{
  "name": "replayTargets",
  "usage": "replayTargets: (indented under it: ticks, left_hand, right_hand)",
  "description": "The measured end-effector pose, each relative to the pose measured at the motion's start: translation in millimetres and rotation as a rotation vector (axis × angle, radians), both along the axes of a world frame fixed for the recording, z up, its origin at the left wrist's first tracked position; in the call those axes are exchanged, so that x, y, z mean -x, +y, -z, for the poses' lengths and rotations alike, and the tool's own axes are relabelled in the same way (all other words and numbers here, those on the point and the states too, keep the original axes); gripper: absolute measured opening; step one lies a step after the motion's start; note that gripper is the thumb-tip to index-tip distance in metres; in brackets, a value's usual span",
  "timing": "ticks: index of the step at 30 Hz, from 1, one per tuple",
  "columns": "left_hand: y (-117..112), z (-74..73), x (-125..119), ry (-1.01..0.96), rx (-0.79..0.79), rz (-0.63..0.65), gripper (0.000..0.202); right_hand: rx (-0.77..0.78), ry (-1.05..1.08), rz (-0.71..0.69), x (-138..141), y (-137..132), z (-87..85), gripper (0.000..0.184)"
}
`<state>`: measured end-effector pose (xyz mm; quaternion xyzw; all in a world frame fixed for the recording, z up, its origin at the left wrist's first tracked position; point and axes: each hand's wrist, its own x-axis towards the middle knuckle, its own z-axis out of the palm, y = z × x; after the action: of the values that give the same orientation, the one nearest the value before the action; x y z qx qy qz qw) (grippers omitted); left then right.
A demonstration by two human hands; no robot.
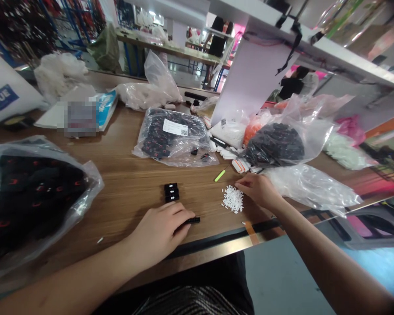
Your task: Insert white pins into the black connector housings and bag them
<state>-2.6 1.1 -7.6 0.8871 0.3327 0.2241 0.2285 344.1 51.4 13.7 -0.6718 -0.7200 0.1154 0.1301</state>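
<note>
My left hand [166,223] is closed on a small black plastic part [193,220], whose end sticks out past the fingertips. Just beyond that hand, several black connector pieces [171,191] with white dots lie in a short column on the table. At the edge of a pile of tiny white pegs [232,199] is my right hand [258,189], thumb and fingertips pinched together. Whether a peg is between those fingertips is too small to see. A yellow-green stick-like tool [219,176] lies behind the pile.
Clear bags of black parts stand at left [42,192], at back centre [174,135] and at right [276,144] on the wooden table [128,175]. A white post [243,78] rises behind. Crumpled plastic [311,183] lies right of my right hand. People stand in the background.
</note>
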Motion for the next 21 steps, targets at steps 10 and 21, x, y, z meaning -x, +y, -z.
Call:
replayTargets:
  ticks: [10,21]
  left_hand:
    - [0.7,-6.0,-2.8,0.01,0.099,-0.076,0.008]
    - [-0.3,-9.8,-4.7,-0.01,0.135,-0.114,0.005]
  right_hand:
    - [-0.003,0.222,-0.158,58.1,-20.5,-18.9,0.017]
    - [-0.093,0.275,-0.531,128.3,-58.6,-15.7,0.005]
